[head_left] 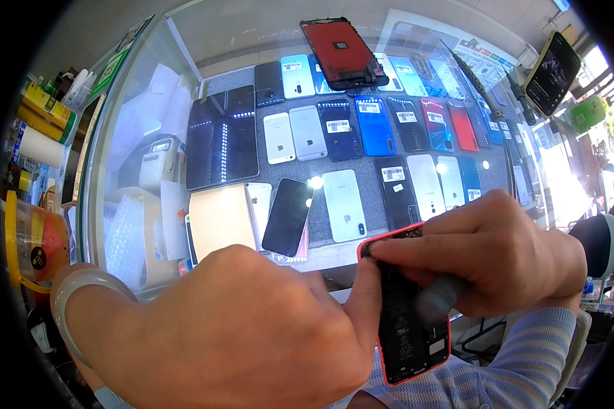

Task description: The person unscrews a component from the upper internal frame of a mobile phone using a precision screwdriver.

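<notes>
My left hand (232,334) is closed round the side of an opened smartphone (406,327) with a red frame, its thumb against the upper left edge. The phone's back lies bare inside, with a black battery and circuit parts in view. Over its top end, my right hand (491,252) presses thumb and forefinger together at the upper left corner; any small part between them is hidden. A grey knurled handle, which looks like a screwdriver (441,298), is tucked under the right hand's curled fingers, blurred, its tip not visible.
Below my hands stands a glass display case (177,41) with several phones and a dark tablet (224,146) inside. A detached phone screen with red backing (341,51) lies on the glass. A stood-up phone (552,75) is at the right, a yellow-handled container (37,242) at the left.
</notes>
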### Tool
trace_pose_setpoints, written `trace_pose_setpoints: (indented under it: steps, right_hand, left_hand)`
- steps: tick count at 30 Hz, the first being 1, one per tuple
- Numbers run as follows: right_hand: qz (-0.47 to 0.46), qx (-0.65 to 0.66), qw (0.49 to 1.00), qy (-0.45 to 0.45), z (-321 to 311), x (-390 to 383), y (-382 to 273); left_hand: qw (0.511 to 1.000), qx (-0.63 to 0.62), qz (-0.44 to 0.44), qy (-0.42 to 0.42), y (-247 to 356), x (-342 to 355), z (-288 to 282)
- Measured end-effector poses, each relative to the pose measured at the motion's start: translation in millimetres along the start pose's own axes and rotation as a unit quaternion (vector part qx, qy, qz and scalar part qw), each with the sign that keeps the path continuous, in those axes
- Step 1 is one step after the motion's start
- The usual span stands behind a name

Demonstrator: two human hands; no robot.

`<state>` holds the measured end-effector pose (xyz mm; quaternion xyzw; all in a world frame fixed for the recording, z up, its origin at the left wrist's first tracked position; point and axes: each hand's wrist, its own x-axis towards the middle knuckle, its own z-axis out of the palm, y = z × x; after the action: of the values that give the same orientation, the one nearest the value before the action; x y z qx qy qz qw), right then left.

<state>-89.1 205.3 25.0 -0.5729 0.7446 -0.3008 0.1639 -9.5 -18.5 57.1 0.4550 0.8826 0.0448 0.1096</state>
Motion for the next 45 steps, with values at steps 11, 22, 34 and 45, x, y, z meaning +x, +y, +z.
trace_pose_setpoints:
  steps: [11, 22, 34, 45]
  right_hand:
    - [-0.001, -0.041, 0.999, -0.002, 6, -3, 1]
    - [-0.018, -0.038, 0.999, 0.030, -1, -8, 2]
    - [0.054, 0.129, 0.944, 0.300, -31, 5, 36]
    - [0.040, 0.337, 0.910, 0.239, -13, 16, 51]
  left_hand:
    - [1.000, -0.004, -0.001, -0.025, 0, 1, -5]
    - [1.000, 0.005, -0.007, -0.021, 1, -1, -3]
    - [1.000, -0.006, -0.015, -0.004, 3, -4, 0]
    - [1.000, -0.001, -0.017, -0.024, 1, 0, -5]
